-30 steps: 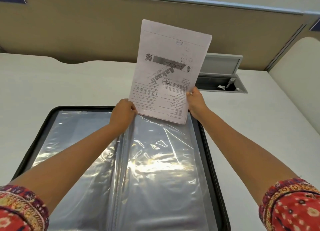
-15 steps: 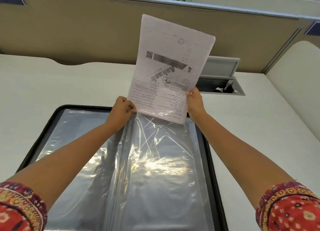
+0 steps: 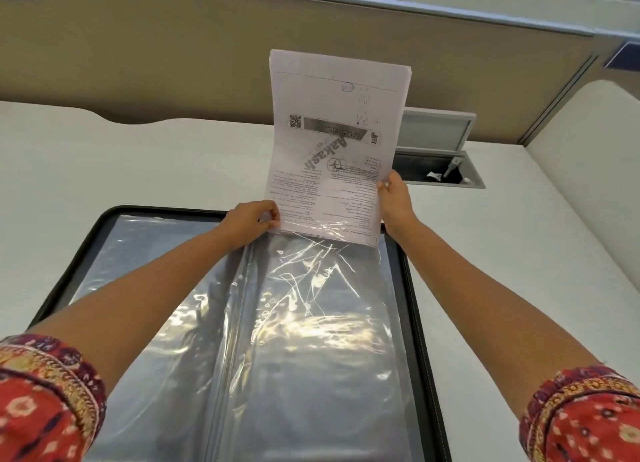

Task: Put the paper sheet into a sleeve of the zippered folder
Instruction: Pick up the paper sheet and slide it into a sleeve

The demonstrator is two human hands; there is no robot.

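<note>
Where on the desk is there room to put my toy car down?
Bare desk lies left of the paper, between the folder and the partition. Another strip runs right of the folder. The middle is crowded: folder, both arms, and the open cable box.

White printed paper sheet (image 3: 337, 143) showing grey banner; black-rimmed zippered folder (image 3: 414, 305) gleaming silver; red floral-patterned sleeves (image 3: 41, 396); white counter (image 3: 138, 170).

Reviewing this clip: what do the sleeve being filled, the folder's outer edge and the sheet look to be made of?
Sleeve: thin clear plastic film, glossy; it crinkles and throws bright glare. Folder edge: black, matte, with a stitched seam, likely fabric or faux leather. Sheet: plain white printed paper, matte, bending slightly between the left hand and right hand.
</note>
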